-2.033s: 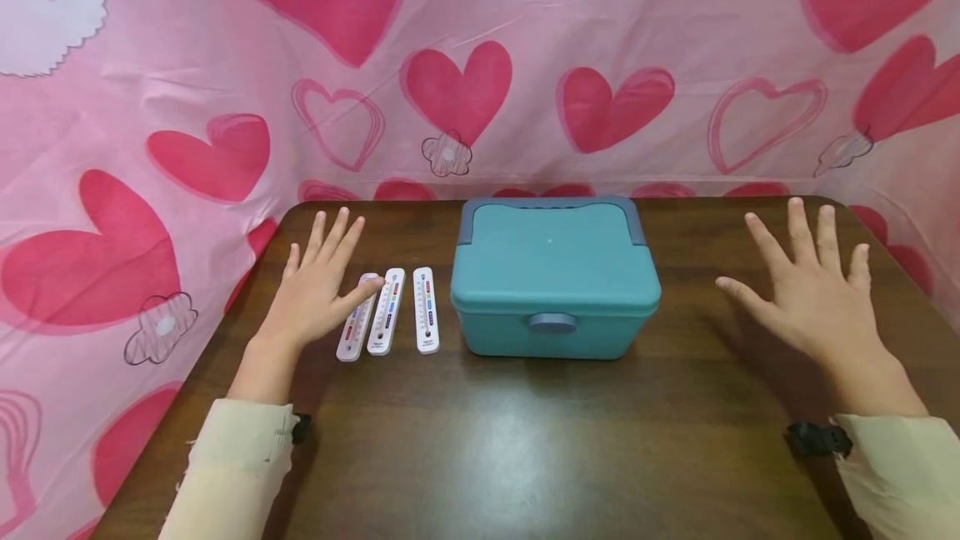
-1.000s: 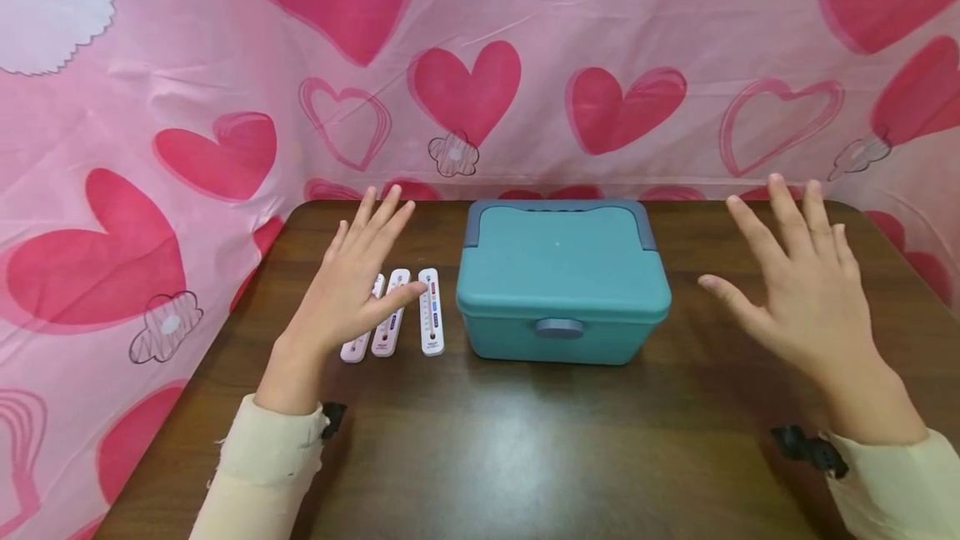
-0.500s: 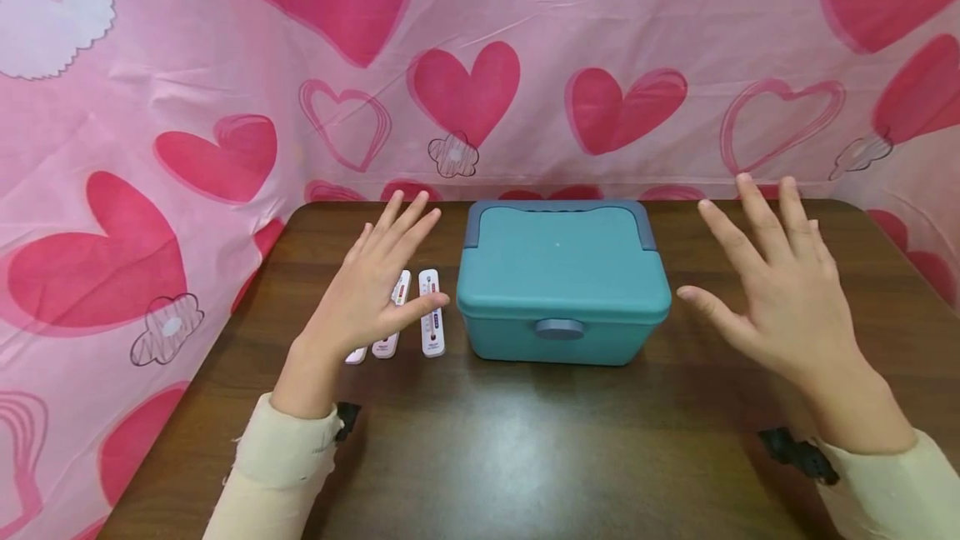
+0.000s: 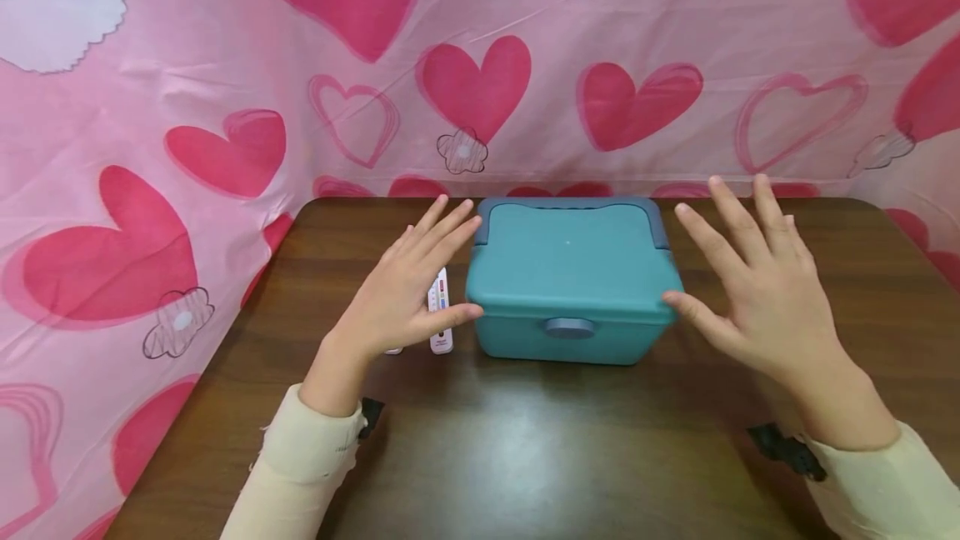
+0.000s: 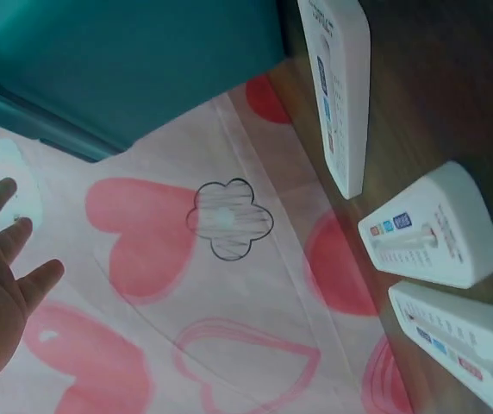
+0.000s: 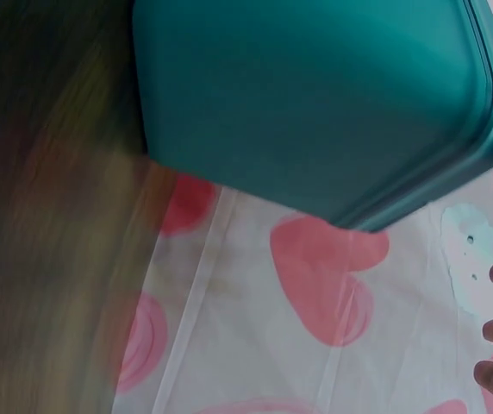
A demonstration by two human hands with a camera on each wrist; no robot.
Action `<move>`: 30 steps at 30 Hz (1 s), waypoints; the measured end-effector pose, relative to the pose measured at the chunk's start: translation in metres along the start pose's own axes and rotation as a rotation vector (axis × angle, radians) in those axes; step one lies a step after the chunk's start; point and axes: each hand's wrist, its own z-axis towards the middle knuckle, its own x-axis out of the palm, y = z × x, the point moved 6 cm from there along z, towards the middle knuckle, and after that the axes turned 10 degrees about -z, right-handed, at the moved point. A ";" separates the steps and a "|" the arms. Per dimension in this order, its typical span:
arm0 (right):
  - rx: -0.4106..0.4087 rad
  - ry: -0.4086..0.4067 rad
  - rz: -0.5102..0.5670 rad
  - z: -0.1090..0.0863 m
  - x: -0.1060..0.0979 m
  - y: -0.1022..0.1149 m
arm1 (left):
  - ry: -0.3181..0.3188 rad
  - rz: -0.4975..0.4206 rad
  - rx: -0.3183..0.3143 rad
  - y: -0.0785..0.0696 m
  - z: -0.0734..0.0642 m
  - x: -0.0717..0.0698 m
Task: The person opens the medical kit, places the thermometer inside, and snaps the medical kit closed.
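Observation:
A teal lidded box (image 4: pixel 573 265) with a grey-blue handle and front latch (image 4: pixel 569 328) stands closed on the table. My left hand (image 4: pixel 401 290) hovers beside its left side, fingers spread and straight, thumb tip over the box's left edge in the head view. On the right, my right hand (image 4: pixel 757 298) is held up with fingers spread, its thumb tip close to the box's right front corner. Whether either hand touches the box I cannot tell. Neither hand holds anything. Three white thermometers (image 5: pixel 429 228) lie left of the box, partly hidden behind my left hand in the head view.
The dark wooden table (image 4: pixel 510 457) has a pink heart-patterned cloth (image 4: pixel 555 15) rising behind it and along both sides. Each wrist carries a black strap (image 4: pixel 787 450) at the cuff.
Both hands have moved inward toward the box, the left one rightward past the thermometers and the right one leftward. The box and thermometers stay in place; the view has shifted slightly.

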 end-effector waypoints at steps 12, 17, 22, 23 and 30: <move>-0.170 -0.180 0.099 0.006 -0.008 0.028 | 0.010 -0.021 0.064 -0.008 0.009 0.016; -0.245 -0.227 0.170 0.009 -0.009 0.041 | 0.001 -0.046 0.080 -0.010 0.012 0.018; -0.300 -0.247 0.196 0.009 -0.009 0.052 | -0.009 -0.067 0.078 -0.013 0.014 0.021; -0.311 -0.252 0.200 0.009 -0.009 0.054 | -0.010 -0.067 0.078 -0.013 0.014 0.021; -0.358 -0.255 0.217 0.007 -0.006 0.064 | -0.015 -0.074 0.085 -0.013 0.017 0.024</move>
